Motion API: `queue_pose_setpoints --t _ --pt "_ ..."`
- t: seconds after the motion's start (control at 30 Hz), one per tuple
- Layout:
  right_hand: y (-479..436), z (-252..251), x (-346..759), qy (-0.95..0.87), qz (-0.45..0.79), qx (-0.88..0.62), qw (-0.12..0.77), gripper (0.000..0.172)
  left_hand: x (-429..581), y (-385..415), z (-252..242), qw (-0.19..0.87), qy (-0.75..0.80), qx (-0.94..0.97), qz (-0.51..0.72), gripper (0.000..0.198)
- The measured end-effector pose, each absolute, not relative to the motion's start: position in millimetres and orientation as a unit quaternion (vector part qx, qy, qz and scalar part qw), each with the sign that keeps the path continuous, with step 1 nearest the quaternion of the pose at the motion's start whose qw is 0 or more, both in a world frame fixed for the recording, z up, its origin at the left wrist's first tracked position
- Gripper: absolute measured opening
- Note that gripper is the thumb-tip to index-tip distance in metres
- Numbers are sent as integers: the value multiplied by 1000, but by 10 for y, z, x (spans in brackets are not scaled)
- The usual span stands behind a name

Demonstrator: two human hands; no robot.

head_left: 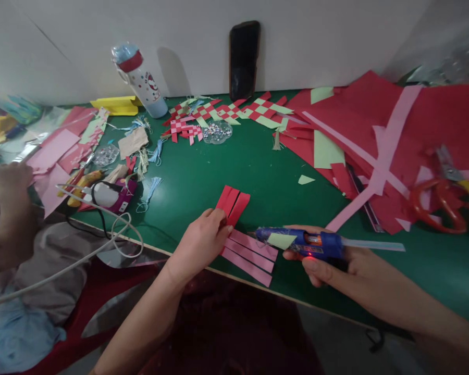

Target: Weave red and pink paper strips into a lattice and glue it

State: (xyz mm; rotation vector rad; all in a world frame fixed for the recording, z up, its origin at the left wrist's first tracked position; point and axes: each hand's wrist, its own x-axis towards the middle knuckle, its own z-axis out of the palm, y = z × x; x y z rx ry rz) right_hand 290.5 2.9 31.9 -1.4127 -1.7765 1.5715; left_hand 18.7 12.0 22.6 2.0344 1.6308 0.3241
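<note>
My left hand [204, 237] pinches a piece made of red paper strips [233, 203] and pink paper strips [254, 255], just above the table's near edge. The red strips point away from me and the pink ones toward the lower right; where they meet is partly under my fingers. My right hand [336, 263] is wrapped round a blue hot glue gun [320, 245] with a red light lit and a clear glue stick [375, 245] poking out behind. Its nozzle points left, close to the strips by my left fingers. Whether it touches them I cannot tell.
Woven red and green paper pieces [234, 110] lie along the back. Red sheets [359, 125] and orange-handled scissors [437, 205] are on the right. A bottle [143, 83] and phone [244, 60] stand behind; a white cable [113, 229] and another person's arm [13, 208] are left.
</note>
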Motion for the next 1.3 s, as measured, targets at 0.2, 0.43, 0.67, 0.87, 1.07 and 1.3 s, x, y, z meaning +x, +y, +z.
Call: queue_pose_setpoints --t 0.2,0.43,0.67,0.87,1.07,1.3 --pt "128 284 2857 -627 600 -463 184 39 75 135 230 288 576 753 132 11" --pt "193 302 2673 -632 604 -455 171 43 -15 145 219 329 548 755 149 16" --pt "211 271 2573 -638 594 -467 149 37 -27 119 182 364 548 733 170 25" --pt "211 309 2528 -676 553 -463 154 31 -25 102 218 382 554 717 180 21" --pt "231 419 2464 -701 521 -467 140 23 -32 87 200 398 539 711 214 21" --pt "235 473 2417 -713 484 -494 117 30 -40 90 173 408 525 711 230 25"
